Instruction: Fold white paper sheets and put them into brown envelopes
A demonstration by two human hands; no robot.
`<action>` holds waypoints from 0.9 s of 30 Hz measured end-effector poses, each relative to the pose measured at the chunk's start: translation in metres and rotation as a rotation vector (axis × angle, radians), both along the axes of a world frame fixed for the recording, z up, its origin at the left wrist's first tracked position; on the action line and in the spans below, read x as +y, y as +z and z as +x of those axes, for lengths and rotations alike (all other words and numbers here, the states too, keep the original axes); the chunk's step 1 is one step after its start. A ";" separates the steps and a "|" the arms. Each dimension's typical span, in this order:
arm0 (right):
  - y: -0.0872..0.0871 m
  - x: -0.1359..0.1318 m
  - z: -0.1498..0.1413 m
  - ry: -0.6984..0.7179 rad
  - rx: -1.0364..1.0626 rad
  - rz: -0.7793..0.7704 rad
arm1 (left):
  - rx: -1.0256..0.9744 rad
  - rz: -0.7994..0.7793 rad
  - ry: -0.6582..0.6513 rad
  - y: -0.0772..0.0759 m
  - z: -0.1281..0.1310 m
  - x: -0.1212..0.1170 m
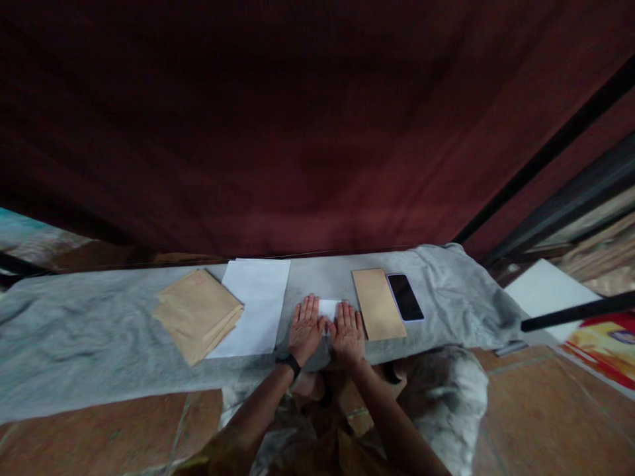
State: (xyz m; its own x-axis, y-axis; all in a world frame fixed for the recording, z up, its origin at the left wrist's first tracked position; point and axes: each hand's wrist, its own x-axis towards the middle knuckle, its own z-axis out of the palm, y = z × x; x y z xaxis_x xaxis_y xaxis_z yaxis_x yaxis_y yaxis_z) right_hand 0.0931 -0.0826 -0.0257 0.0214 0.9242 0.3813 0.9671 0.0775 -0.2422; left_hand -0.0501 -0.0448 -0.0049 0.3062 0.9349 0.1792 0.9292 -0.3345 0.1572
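Observation:
A small folded piece of white paper (329,309) lies on the grey cloth in front of me, partly hidden under my fingers. My left hand (305,330) rests flat on its left side, fingers stretched forward. On its right side my right hand (346,332) lies flat too, the thumbs close together. To the right of that hand is a brown envelope (380,304), very near the fingers. White sheets of paper (255,307) lie left of my left hand, partly covered by a stack of brown envelopes (198,314).
A phone (405,297) lies along the right edge of the single envelope. Grey cloth (89,337) covers the narrow bench. Behind it hangs a dark red curtain (317,145). Black metal bars (575,312) and a red printed package (605,344) are at the right, above a tiled floor (536,403).

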 end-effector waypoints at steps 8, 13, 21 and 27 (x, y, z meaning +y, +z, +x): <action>-0.003 -0.007 0.005 -0.037 -0.015 0.031 | -0.004 0.000 0.134 0.003 -0.002 -0.008; -0.006 -0.017 0.005 -0.048 0.002 0.104 | -0.080 0.004 0.172 0.005 -0.002 -0.009; -0.006 -0.034 0.002 -0.016 -0.013 0.099 | -0.686 -0.256 0.356 0.018 -0.006 0.007; -0.006 -0.034 0.005 0.006 -0.004 0.091 | -0.833 -0.375 0.520 0.019 -0.012 0.039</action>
State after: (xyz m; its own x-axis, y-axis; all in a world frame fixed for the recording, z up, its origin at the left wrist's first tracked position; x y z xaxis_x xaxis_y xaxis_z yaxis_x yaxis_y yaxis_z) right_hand 0.0978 -0.1169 -0.0313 0.0138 0.8856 0.4642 0.9675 0.1054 -0.2299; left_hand -0.0624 -0.0063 0.0140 -0.2357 0.9550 -0.1799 0.4952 0.2773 0.8234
